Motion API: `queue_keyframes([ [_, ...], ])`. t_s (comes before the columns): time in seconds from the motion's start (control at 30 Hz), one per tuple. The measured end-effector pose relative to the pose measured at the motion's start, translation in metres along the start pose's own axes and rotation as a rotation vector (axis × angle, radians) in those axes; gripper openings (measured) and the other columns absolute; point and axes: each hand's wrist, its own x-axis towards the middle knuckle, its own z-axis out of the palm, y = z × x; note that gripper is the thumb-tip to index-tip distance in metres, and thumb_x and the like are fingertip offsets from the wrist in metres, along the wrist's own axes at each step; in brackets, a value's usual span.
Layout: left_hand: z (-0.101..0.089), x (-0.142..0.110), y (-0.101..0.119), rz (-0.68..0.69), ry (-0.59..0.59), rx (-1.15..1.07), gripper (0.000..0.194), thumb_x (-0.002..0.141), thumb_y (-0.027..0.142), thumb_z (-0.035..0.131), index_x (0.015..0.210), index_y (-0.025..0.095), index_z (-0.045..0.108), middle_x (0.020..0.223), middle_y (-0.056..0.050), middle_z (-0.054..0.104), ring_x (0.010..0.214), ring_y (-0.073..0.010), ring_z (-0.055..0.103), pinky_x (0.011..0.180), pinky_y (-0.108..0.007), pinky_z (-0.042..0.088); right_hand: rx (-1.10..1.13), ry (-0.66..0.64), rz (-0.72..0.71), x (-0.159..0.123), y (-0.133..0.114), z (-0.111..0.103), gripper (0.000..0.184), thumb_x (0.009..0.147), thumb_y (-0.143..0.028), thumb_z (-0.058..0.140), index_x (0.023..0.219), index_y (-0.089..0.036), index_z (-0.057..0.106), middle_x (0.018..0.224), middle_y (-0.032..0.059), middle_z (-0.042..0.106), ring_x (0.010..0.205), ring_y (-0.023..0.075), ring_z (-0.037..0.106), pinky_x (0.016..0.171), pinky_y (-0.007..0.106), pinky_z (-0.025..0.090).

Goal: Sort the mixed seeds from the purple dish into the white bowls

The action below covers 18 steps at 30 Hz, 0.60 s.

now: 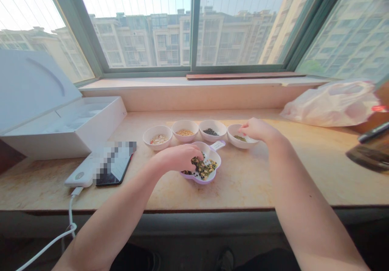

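A lilac dish [212,154] of mixed beans and seeds sits on the stone sill in front of me. My left hand [179,157] rests over its left side, fingers curled and pinched into the mix. Behind it stands a row of small white bowls: pale beans [157,136], yellowish grains [185,130], dark beans [212,129] and green beans [241,137]. My right hand [258,130] hovers over the green-bean bowl with fingertips pinched together above it. What either pinch holds is too small to see.
An open white box [65,127] stands at the left. A white power bank [86,169] with a cable and a phone [114,173] lie beside it. A white plastic bag [331,102] and dark objects [369,149] sit at the right. The window is behind.
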Motion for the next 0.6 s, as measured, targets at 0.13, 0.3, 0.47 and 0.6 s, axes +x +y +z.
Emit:
queue_keyframes([
  [0.13, 0.003, 0.004, -0.002, 0.008, 0.024, -0.012, 0.037, 0.083, 0.007, 0.055, 0.111, 0.022, 0.074, 0.116, -0.004, 0.074, 0.101, -0.0214, 0.067, 0.09, -0.031, 0.052, 0.03, 0.1, -0.002, 0.003, 0.002, 0.006, 0.012, 0.076, -0.027, 0.068, 0.075, -0.022, 0.079, 0.066, 0.0057, 0.069, 0.065, 0.0205, 0.064, 0.059, 0.028, 0.041],
  [0.3, 0.004, 0.006, -0.001, 0.018, 0.036, -0.04, 0.037, 0.081, 0.002, 0.05, 0.1, 0.022, 0.075, 0.107, -0.003, 0.076, 0.092, -0.02, 0.067, 0.078, -0.029, 0.05, 0.069, 0.147, -0.024, 0.003, -0.001, 0.012, 0.02, 0.076, -0.03, 0.068, 0.088, -0.024, 0.083, 0.076, 0.0075, 0.075, 0.073, 0.0231, 0.069, 0.065, 0.029, 0.046],
  [0.47, 0.004, 0.005, 0.002, 0.029, 0.021, -0.056, 0.038, 0.082, -0.001, 0.048, 0.097, 0.02, 0.075, 0.103, -0.004, 0.076, 0.09, -0.0201, 0.067, 0.076, -0.029, 0.049, 0.073, 0.159, -0.014, -0.002, -0.008, 0.011, 0.026, 0.08, -0.028, 0.065, 0.097, -0.023, 0.084, 0.09, 0.0097, 0.079, 0.084, 0.026, 0.072, 0.072, 0.031, 0.049],
  [0.6, 0.003, 0.004, 0.004, -0.001, 0.057, -0.087, 0.047, 0.08, -0.003, 0.046, 0.109, 0.022, 0.073, 0.108, -0.003, 0.074, 0.093, -0.019, 0.067, 0.076, -0.027, 0.049, 0.091, 0.159, -0.003, -0.007, -0.013, 0.008, 0.029, 0.085, -0.028, 0.061, 0.103, -0.023, 0.084, 0.103, 0.0111, 0.081, 0.091, 0.0275, 0.073, 0.078, 0.034, 0.051],
])
